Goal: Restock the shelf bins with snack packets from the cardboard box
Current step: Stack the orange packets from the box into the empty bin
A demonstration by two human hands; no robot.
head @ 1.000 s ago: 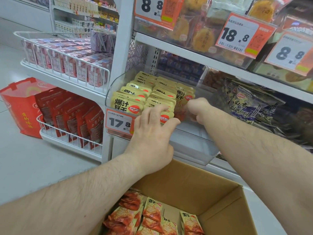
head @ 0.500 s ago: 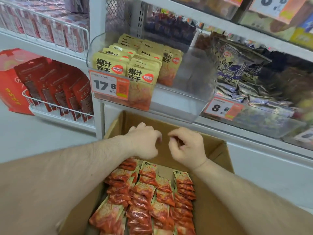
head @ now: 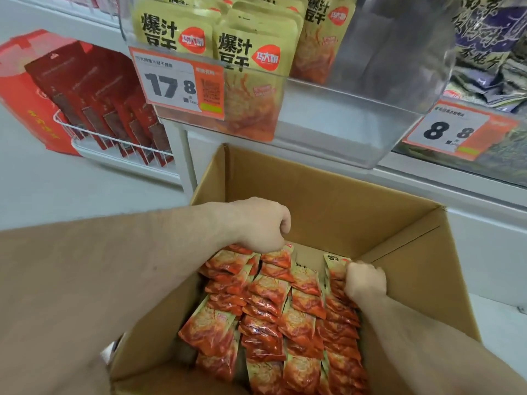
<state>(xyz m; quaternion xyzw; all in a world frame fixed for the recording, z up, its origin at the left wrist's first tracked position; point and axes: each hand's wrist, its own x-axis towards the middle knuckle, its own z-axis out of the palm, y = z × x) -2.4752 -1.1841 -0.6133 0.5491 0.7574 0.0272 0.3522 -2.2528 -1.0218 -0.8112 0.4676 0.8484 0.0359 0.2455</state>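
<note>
Brown cardboard box (head: 328, 195), orange-red snack packets (head: 268, 292), yellow bin packets (head: 174, 27) with black lettering, possibly purple bags (head: 484, 38) at right

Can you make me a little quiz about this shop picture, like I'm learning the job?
1. True or false: the cardboard box is empty.
2. What number is on the price tag of the clear bin with yellow packets?
3. Which of the hands pinches a packet by the box's right wall: A left hand, B right hand?

Key: 1 false, it holds red packets. 2: 17.8. 3: B.
</note>
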